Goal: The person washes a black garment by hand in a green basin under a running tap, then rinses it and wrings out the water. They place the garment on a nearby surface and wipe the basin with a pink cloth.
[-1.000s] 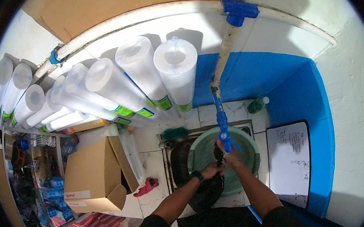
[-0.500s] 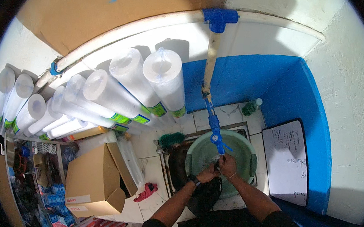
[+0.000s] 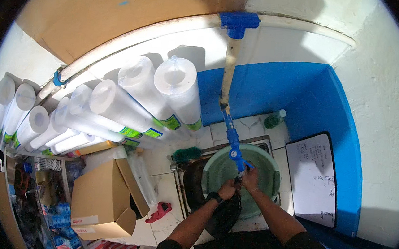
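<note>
A blue tap (image 3: 235, 152) hangs from a pipe over a round green basin (image 3: 206, 176). Just under its spout, my left hand (image 3: 227, 189), with a black band at the wrist, is closed at the top of a black, limp bag-like thing (image 3: 223, 216) that hangs over the basin's near left side. My right hand (image 3: 250, 178) is beside it, fingers curled at the tap's small blue lever. The fingertips of both hands are partly hidden and nearly meet below the spout. Something small and pale shows between the spout and my hands.
Tall white wrapped filter rolls (image 3: 177, 82) lean along the back wall. A cardboard box (image 3: 100, 196) stands left, by a crowded shelf (image 3: 64, 179). A red cloth (image 3: 159, 212) lies on the tiles. A whiteboard (image 3: 311, 177) leans right; a green bottle (image 3: 274, 118) stands behind.
My right hand has moved up to the tap's lever. My left hand has shifted slightly left with the black bag. The view has tilted a little.
</note>
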A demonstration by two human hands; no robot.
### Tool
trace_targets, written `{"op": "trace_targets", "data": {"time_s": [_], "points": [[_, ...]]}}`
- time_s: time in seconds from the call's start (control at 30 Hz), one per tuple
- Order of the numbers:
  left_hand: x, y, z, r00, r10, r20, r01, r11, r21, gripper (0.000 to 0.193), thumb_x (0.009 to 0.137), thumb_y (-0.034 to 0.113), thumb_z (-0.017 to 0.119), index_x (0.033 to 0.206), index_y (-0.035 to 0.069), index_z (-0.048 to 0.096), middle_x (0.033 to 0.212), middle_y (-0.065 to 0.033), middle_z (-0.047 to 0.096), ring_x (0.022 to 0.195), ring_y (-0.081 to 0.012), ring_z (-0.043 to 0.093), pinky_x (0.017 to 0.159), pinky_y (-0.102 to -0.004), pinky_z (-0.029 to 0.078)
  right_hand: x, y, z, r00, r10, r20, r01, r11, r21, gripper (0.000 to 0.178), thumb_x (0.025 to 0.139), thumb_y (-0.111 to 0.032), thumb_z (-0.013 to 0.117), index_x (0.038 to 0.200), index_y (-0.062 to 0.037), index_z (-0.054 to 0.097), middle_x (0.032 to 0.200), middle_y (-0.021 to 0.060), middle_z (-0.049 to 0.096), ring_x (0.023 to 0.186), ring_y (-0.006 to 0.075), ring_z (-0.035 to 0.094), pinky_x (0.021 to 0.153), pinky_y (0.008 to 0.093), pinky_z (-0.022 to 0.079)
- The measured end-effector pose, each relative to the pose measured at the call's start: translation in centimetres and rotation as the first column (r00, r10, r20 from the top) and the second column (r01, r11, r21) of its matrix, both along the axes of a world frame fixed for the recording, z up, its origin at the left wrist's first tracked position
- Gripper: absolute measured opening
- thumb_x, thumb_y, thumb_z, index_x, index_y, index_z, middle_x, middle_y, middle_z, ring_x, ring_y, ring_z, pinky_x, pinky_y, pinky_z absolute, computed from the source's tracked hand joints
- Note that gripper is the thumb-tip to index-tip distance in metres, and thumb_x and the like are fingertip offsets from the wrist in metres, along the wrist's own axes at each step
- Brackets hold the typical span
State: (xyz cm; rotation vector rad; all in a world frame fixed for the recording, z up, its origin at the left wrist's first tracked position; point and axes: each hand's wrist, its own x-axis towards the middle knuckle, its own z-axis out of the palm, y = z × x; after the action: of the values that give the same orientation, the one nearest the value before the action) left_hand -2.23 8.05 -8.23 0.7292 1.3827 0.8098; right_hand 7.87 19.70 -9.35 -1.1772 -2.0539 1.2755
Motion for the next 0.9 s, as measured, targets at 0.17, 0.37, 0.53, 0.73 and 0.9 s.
{"op": "trace_targets", "data": {"time_s": [0.17, 0.37, 0.53, 0.73, 0.9], "points": [[1.7, -0.3, -2.2, 0.892, 0.319, 0.321, -0.343, 0.939, 0.022, 0.034, 0.101, 0.035, 0.042, 0.099, 0.004, 0.058, 0.086, -0.0037, 0.057, 0.073, -0.017, 0.054, 0.069, -0.0319, 0.045, 0.5, -2.7, 4.7, 0.993, 0.055, -0.106, -0.061, 0.996, -0.06, 0.023, 0.091, -0.019, 0.065, 0.103, -0.0011, 0.059, 0.089, 0.0178, 0.062, 0.088, 0.0329, 0.063, 0.079, 0.0408, 0.05], [2.2, -0.3, -2.1, 0.848, 0.39, 0.359, -0.379, 0.92, -0.103, 0.037, 0.102, 0.039, 0.04, 0.107, 0.008, 0.058, 0.086, 0.0006, 0.054, 0.07, -0.0125, 0.049, 0.064, -0.0299, 0.04, -0.4, -1.9, 4.1, 0.962, 0.133, 0.238, -0.131, 0.991, -0.024, 0.021, 0.091, -0.016, 0.063, 0.104, 0.0001, 0.062, 0.089, 0.014, 0.063, 0.08, 0.0288, 0.062, 0.076, 0.0378, 0.05], [0.6, -0.3, -0.4, 0.766, 0.401, 0.503, -0.332, 0.916, -0.224, 0.034, 0.103, 0.032, 0.04, 0.113, 0.005, 0.058, 0.098, -0.0022, 0.061, 0.082, -0.0165, 0.059, 0.075, -0.0333, 0.049, -1.5, -1.9, -0.3, 0.991, -0.015, -0.134, -0.007, 0.986, -0.167, 0.021, 0.094, -0.016, 0.058, 0.105, 0.0018, 0.062, 0.087, 0.0168, 0.061, 0.077, 0.0343, 0.06, 0.072, 0.0398, 0.049], [-0.3, -1.4, 4.2, 0.517, 0.67, 0.533, -0.597, 0.728, -0.337, 0.032, 0.103, 0.03, 0.043, 0.116, 0.005, 0.059, 0.107, -0.0074, 0.063, 0.089, -0.0197, 0.061, 0.082, -0.0326, 0.05, -0.7, -4.0, -0.7, 0.99, 0.136, 0.044, -0.143, 0.93, 0.338, 0.028, 0.099, -0.022, 0.05, 0.111, 0.003, 0.055, 0.098, 0.0216, 0.058, 0.09, 0.0346, 0.057, 0.081, 0.0461, 0.045], [-0.1, 0.8, 2.6, 0.713, 0.517, 0.475, -0.551, 0.831, -0.077, 0.065, 0.099, 0.061, 0.033, 0.136, 0.011, 0.051, 0.115, -0.0067, 0.06, 0.102, -0.0205, 0.056, 0.083, -0.0361, 0.046, -0.9, -4.8, 1.0, 0.993, 0.055, -0.108, -0.068, 0.99, -0.125, 0.032, 0.101, -0.027, 0.047, 0.11, 0.0023, 0.056, 0.106, 0.0224, 0.058, 0.099, 0.0395, 0.056, 0.088, 0.0473, 0.042]]}}
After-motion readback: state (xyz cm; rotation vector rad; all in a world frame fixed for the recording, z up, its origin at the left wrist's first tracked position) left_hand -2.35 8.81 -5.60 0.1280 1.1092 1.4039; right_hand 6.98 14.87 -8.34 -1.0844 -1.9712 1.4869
